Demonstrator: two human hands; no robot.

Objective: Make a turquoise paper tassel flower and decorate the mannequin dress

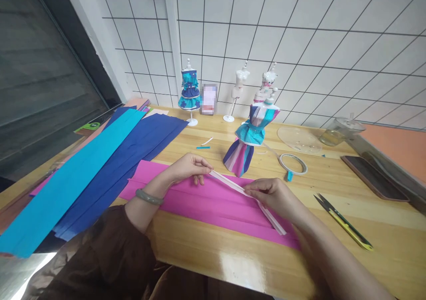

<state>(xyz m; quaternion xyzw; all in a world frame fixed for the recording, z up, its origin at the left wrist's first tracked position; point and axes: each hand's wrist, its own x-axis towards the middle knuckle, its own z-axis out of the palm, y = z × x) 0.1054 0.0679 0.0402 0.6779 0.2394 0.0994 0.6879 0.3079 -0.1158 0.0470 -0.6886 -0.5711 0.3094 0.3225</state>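
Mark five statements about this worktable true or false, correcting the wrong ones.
1. The left hand and right hand hold the pale strip. True.
2. A pink sheet lies beneath the pale strip. True.
3. The snips lie left of the pink sheet. False: the snips lie to its right.
4. A bangle circles the right wrist. False: the bangle is on the left wrist.
5. A tape roll lies on the wooden table. True.
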